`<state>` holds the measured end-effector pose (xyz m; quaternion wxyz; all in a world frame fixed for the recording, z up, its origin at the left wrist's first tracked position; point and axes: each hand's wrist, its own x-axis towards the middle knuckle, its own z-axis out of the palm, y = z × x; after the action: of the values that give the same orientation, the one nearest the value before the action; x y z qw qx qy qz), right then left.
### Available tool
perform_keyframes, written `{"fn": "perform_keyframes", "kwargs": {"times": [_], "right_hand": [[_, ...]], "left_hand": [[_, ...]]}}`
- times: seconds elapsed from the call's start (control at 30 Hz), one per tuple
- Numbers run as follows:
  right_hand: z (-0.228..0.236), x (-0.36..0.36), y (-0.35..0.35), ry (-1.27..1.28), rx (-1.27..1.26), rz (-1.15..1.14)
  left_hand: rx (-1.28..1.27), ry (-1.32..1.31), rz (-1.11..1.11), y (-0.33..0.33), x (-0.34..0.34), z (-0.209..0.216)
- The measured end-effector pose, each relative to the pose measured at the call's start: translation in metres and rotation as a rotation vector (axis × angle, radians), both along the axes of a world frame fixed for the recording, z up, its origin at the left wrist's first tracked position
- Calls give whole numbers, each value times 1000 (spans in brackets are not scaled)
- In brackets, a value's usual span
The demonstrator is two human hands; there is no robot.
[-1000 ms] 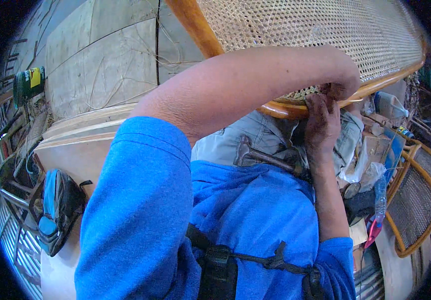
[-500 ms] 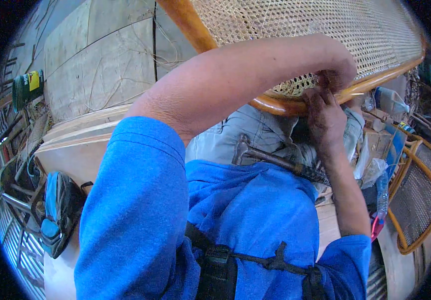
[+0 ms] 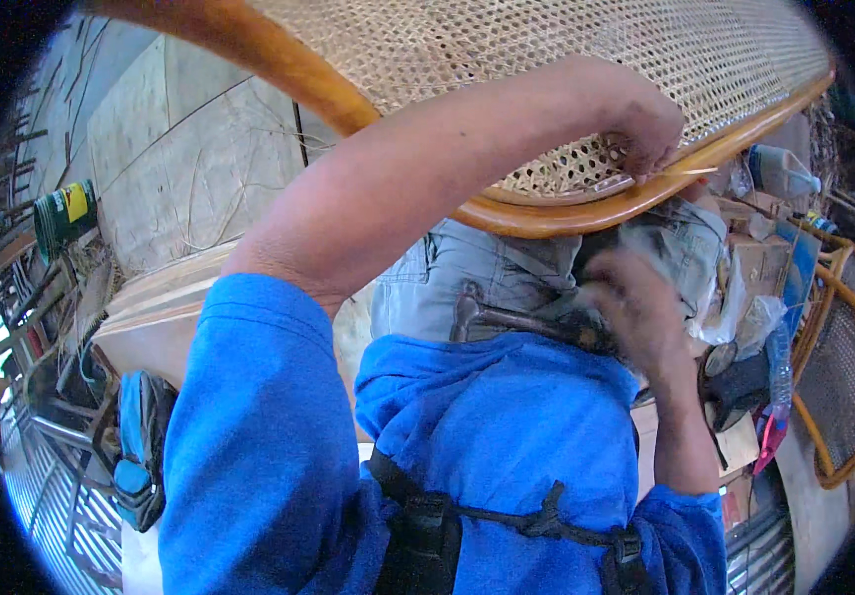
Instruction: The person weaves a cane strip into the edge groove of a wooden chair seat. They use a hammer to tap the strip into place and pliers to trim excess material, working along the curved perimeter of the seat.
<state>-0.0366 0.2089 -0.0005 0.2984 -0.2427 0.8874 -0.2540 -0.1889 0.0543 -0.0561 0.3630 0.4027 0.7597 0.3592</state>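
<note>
caning the panel: mostly woven, edge work left

left hand (image 3: pixel 645 129) is pinched shut on a thin cane strand (image 3: pixel 690 171) right at the lower rim of the wooden frame (image 3: pixel 546 213), where the woven cane panel (image 3: pixel 546 59) meets it. right hand (image 3: pixel 635 312), just below that frame, is blurry; it looks closed around the hammer (image 3: pixel 507 319) on the lap, can't tell for sure. weave looks nearly full, so i'd guess only the edge is left.
</note>
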Motion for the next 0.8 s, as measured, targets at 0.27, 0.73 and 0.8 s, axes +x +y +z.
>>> {"fn": "perform_keyframes", "kwargs": {"times": [0.27,0.73,0.8], "right_hand": [[32,8,42,-350,3,122],[50,-9,36,-257,104,-290],[43,-4,36,-180,18,-321]], "left_hand": [[40,-191,45,-1,-3,-8],[26,-57,49,-5,1,-7],[35,-63,48,-5,1,-10]]}}
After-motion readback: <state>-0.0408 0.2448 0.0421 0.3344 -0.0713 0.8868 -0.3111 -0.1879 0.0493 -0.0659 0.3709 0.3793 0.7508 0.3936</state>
